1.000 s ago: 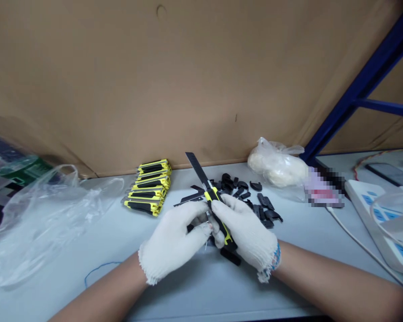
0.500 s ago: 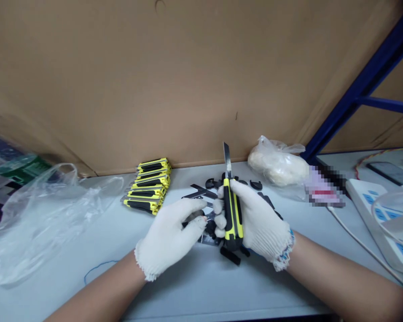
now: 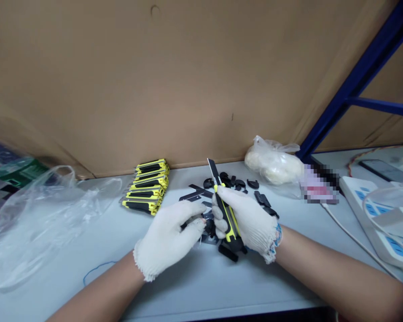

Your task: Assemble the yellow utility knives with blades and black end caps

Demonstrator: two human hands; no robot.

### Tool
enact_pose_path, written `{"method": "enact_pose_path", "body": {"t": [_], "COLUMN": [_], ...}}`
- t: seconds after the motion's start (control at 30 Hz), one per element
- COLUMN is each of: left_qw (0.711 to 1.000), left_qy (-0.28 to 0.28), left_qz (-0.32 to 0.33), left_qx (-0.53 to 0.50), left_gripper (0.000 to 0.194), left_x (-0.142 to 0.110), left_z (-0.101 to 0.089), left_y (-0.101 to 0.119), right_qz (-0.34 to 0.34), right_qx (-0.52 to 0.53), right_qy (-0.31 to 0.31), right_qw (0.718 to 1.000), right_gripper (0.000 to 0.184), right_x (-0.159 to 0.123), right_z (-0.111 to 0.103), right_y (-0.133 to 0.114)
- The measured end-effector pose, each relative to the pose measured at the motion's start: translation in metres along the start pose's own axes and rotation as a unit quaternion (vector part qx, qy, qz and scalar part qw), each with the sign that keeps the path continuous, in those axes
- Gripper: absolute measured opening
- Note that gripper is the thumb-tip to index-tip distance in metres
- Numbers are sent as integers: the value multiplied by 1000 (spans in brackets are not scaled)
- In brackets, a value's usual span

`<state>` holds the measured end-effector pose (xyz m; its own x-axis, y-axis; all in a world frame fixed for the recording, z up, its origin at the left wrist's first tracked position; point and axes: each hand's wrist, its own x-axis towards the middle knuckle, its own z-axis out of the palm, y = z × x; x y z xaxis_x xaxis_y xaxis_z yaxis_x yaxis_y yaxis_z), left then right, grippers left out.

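My right hand [image 3: 251, 223], in a white knit glove, is shut around the yellow and black handle of a utility knife [image 3: 226, 214]. The knife's snap-off blade [image 3: 213, 171] sticks out at the top and points away from me. My gloved left hand [image 3: 168, 241] is curled close against the knife's lower half, its fingertips pinching a small black part [image 3: 210, 228]. Loose black plastic pieces [image 3: 238, 183] and dark blades [image 3: 196, 192] lie just beyond both hands. A stack of yellow and black knives [image 3: 147, 188] stands to the left.
The pale grey table [image 3: 242, 286] runs along a cardboard wall [image 3: 188, 76]. A crumpled clear plastic bag [image 3: 47, 214] lies at the left, and a bag of white material [image 3: 272, 163] at the back. A power strip [image 3: 366, 210], its cable and a phone [image 3: 384, 170] sit at the right, below a blue shelf frame [image 3: 366, 76].
The knife has tilted from nearly upright to leaning left at its blade end. My right hand has shifted lower on the handle and moved left, closer to my left hand.
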<state>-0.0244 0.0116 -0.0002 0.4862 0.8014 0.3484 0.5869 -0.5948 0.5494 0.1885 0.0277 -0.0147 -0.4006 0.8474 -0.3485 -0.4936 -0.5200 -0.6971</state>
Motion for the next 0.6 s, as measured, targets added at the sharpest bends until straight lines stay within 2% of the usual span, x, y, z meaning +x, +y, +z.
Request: {"method": "enact_pose_path", "body": {"t": [0.07, 0.17, 0.27, 0.33, 0.47, 0.6], "left_qw": [1000, 1000, 999, 999, 999, 1000], "left_qy": [7, 11, 13, 15, 15, 12], "left_qz": [3, 14, 28, 29, 23, 16], "left_qx": [-3, -14, -24, -28, -24, -10], "left_gripper": [20, 19, 17, 17, 18, 18], "left_x": [-1, -2, -3, -3, -4, -4], "left_z": [-1, 0, 1, 1, 0, -3], "left_y": [0, 0, -1, -2, -2, -3], "right_qz": [-41, -74, -43, -40, -79, -129], "right_qx": [46, 73, 45, 32, 17, 21], "right_qy": [-5, -13, -36, -50, -45, -37], "right_qw": [998, 994, 997, 997, 996, 991], "right_gripper": [19, 29, 39, 34, 25, 29], "right_x": [4, 8, 9, 9, 15, 20], "right_z": [-4, -9, -12, -14, -20, -27], "right_y": [-3, -10, -16, -19, -21, -29]}}
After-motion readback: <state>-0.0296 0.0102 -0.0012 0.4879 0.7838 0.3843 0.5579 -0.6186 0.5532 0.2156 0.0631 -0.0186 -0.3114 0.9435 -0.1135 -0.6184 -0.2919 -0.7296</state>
